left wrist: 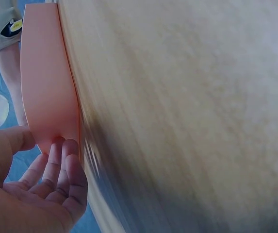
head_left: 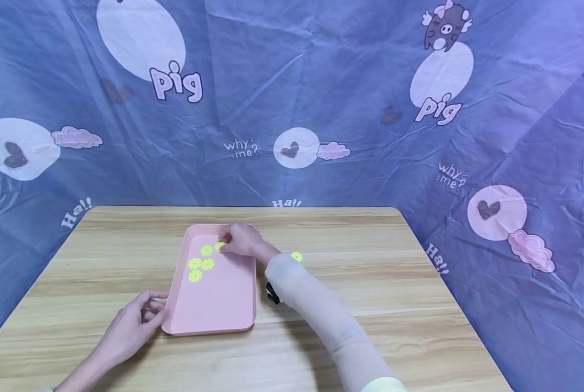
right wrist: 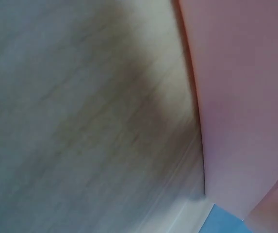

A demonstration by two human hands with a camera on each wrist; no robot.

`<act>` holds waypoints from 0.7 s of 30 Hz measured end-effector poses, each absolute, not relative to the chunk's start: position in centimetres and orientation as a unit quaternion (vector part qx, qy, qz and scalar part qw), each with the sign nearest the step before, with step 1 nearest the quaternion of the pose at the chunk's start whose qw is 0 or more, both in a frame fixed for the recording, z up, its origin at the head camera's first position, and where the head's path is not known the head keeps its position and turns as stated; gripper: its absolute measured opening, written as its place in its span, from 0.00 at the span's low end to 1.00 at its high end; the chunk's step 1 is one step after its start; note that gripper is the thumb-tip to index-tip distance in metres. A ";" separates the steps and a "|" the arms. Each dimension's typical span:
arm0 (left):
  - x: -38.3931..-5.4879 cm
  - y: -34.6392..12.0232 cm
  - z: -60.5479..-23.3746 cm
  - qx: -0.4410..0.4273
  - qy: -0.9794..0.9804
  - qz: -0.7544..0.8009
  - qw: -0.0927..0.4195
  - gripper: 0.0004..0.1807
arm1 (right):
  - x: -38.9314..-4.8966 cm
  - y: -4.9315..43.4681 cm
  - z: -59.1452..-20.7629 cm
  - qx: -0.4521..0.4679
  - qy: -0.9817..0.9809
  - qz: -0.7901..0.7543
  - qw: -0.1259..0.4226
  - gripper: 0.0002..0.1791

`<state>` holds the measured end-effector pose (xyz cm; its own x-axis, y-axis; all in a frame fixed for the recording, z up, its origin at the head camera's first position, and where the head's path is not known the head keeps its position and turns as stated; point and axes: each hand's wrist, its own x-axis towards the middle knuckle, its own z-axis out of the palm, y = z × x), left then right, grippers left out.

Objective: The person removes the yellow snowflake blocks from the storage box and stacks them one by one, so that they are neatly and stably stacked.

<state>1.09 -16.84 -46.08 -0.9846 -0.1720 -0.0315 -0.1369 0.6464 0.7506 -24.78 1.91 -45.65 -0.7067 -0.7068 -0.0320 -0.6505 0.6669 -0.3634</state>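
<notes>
A shallow pink tray (head_left: 223, 305) lies on the wooden table. At its near left corner my left hand (head_left: 132, 324) holds the edge; in the left wrist view the thumb is at the rim and the curled fingers (left wrist: 54, 167) touch the outer wall. Over the tray's far end, my right hand (head_left: 243, 239) pinches a yellow flower-shaped piece (head_left: 219, 246), partly hidden by the fingers. Several similar yellow flower pieces (head_left: 194, 275) lie in the tray's left half. The right wrist view shows mostly the tray's outer wall (right wrist: 245, 97), with the hand barely visible at the edge.
One more yellow flower piece (head_left: 297, 256) lies on the table (head_left: 370, 305) right of the tray, beside the right sleeve (head_left: 321, 316). A blue printed curtain (head_left: 253, 98) hangs behind and around the table. Something small and black (head_left: 272, 294) sits at the right wrist.
</notes>
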 end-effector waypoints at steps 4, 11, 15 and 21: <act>1.0 -16.8 -46.1 0.086 -0.908 -0.410 0.024 0.20 | -24.7 1.9 -45.7 -0.384 0.908 -0.150 0.077 0.15; 1.1 -16.7 -46.1 0.086 -0.906 -0.414 0.019 0.20 | -24.7 1.8 -45.9 -0.387 0.908 -0.137 0.081 0.16; 1.1 -16.8 -46.3 0.085 -0.905 -0.416 0.020 0.20 | -24.7 1.8 -46.0 -0.387 0.908 -0.132 0.087 0.15; 1.1 -16.7 -46.3 0.083 -0.907 -0.412 0.025 0.20 | -24.8 1.8 -46.0 -0.386 0.907 -0.139 0.093 0.13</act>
